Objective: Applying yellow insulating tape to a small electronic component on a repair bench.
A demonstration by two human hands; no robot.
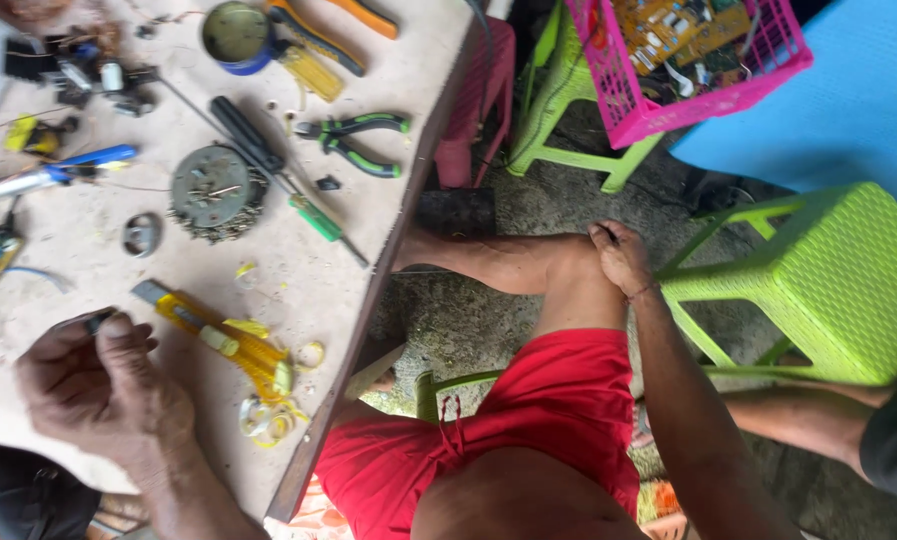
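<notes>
Over worn pale wooden table [88, 260]: left hand [93, 385] pinches small dark part [98, 320] in curled fingers, near yellow utility knife [213, 340]. Right hand [620, 258] rests loosely closed on knee, apparently empty. Step: inspecting part; next likely needs tool.

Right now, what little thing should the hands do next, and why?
Probably bring the right hand up from the knee to the table. The left hand pinches a small dark part alone at the table edge, while the right rests by the knee, far from it. The yellow knife and pliers lie within easy reach, so a second hand could likely help.
</notes>
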